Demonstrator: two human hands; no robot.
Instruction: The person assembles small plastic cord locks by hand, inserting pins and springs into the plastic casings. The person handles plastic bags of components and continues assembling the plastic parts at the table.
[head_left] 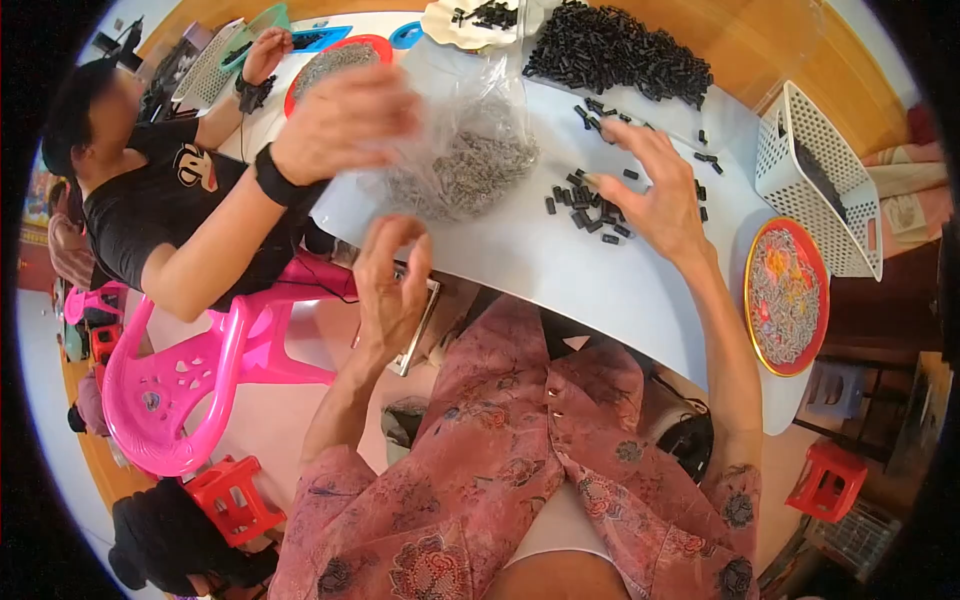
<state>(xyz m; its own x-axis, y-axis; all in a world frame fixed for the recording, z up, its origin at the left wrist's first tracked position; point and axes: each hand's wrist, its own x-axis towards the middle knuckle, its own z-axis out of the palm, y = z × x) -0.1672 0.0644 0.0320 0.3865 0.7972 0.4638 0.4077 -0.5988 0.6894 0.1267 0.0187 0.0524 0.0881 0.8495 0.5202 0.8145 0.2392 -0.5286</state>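
My left hand (392, 280) is at the table's near edge, beside the clear plastic bag (470, 165) of small grey metal-looking pieces. Its fingers are curled in toward the thumb; what they hold, if anything, I cannot make out. Over the table to the right, my right hand (660, 195) is open, thumb and fingers apart. Below its thumb lies a loose scatter of short black cylindrical pieces (590, 205), and more lie past its fingertips. A co-worker's hand (345, 120), smeared by motion, reaches across the bag from the left.
A large heap of black pieces (620, 55) lies at the back. On the right stand a white perforated basket (815, 190) and a red round tray (752, 300) of small pieces. A red dish (380, 45) is beyond the co-worker's hand; a pink chair (165, 420) stands left.
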